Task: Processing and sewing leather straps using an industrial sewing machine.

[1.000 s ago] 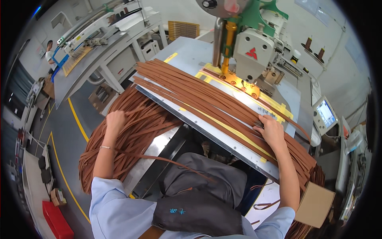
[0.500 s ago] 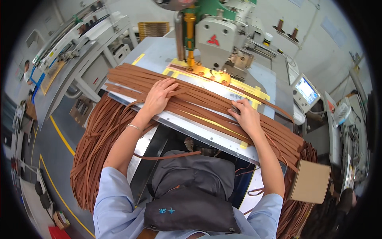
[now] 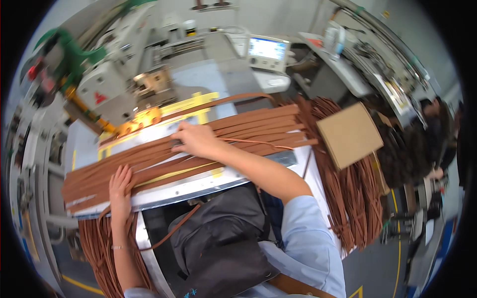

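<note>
Head view: flat brown strips [image 3: 134,159] lie side by side along the front of the counter [image 3: 174,190], roughly parallel, with gaps between some. Left hand [image 3: 120,187] flat over their left part, fingers extended, grip pinching nothing visible. Right hand [image 3: 196,139] around mid-length, fingers bent; grip narrow, but cannot tell whether a strip is caught in it. Dark patch at those fingertips, too blurred to name.

Handling, as judged: left palm should steady the strips without dragging them; right fingertips best part them singly, easing sideways rather than pulling, since thin strips may twist or ride over neighbours. One thin strip runs out beside the right forearm; mind snagging it.

Markings: red emblem [image 3: 100,97] on the pale machine head [image 3: 107,89]; blue characters [image 3: 191,293] low on the dark apron [image 3: 223,258]; lit display [image 3: 267,48], text too small to read. Carton [image 3: 350,135] looks plain.
</note>
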Demonstrator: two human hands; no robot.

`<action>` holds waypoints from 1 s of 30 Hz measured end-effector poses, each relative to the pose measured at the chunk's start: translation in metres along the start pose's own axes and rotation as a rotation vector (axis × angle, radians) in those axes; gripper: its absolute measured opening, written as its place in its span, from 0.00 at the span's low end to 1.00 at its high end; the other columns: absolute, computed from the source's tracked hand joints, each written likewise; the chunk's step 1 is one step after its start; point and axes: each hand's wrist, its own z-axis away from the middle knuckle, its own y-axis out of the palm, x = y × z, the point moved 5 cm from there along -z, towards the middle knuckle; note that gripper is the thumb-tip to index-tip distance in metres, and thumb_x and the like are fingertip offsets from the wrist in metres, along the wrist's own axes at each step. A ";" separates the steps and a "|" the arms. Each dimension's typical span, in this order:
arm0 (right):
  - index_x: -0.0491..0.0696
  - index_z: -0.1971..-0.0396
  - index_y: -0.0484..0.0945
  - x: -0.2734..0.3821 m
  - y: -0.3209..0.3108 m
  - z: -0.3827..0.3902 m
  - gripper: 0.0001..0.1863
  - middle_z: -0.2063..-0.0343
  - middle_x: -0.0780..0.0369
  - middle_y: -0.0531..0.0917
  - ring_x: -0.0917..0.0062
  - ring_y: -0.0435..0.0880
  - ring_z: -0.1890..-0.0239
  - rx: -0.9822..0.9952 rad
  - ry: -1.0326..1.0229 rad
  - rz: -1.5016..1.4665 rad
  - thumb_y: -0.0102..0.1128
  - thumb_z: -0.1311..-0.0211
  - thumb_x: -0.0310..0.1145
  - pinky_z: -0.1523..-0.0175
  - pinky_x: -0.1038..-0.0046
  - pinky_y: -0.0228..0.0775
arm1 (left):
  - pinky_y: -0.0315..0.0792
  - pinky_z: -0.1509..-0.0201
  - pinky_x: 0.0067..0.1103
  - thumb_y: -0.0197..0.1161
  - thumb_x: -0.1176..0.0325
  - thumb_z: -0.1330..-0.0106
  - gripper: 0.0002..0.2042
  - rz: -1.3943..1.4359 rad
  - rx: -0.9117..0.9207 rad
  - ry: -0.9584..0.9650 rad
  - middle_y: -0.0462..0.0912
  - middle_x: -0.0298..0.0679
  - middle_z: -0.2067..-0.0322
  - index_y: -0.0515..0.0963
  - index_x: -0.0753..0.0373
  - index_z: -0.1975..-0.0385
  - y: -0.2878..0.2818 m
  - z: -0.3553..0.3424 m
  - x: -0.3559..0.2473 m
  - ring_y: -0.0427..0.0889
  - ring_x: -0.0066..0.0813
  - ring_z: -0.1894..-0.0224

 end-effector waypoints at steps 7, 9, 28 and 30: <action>0.55 0.62 0.85 0.001 0.011 -0.010 0.17 0.61 0.60 0.79 0.63 0.83 0.63 -0.131 -0.019 -0.041 0.65 0.46 0.49 0.62 0.62 0.76 | 0.51 0.28 0.33 0.48 0.80 0.35 0.22 0.083 0.038 -0.098 0.68 0.40 0.37 0.72 0.61 0.41 0.000 0.007 0.008 0.61 0.41 0.33; 0.52 0.66 0.84 0.004 0.017 -0.014 0.15 0.62 0.60 0.78 0.63 0.83 0.64 -0.104 -0.075 -0.068 0.65 0.46 0.47 0.63 0.62 0.76 | 0.50 0.27 0.33 0.47 0.79 0.33 0.21 0.082 0.035 -0.094 0.68 0.40 0.36 0.72 0.61 0.40 0.002 0.007 0.014 0.61 0.41 0.32; 0.49 0.66 0.84 0.026 0.045 -0.055 0.15 0.63 0.52 0.75 0.59 0.83 0.67 -0.049 -0.175 -0.104 0.68 0.50 0.43 0.66 0.61 0.74 | 0.43 0.25 0.33 0.45 0.77 0.29 0.20 0.114 -0.004 -0.152 0.66 0.36 0.35 0.69 0.61 0.38 0.007 0.021 0.063 0.58 0.35 0.30; 0.49 0.66 0.84 0.021 0.048 -0.055 0.15 0.63 0.52 0.76 0.59 0.83 0.67 -0.048 -0.156 -0.107 0.68 0.50 0.43 0.66 0.61 0.74 | 0.43 0.25 0.34 0.44 0.76 0.29 0.20 0.135 0.002 -0.140 0.66 0.37 0.35 0.69 0.60 0.38 0.012 0.019 0.064 0.58 0.35 0.30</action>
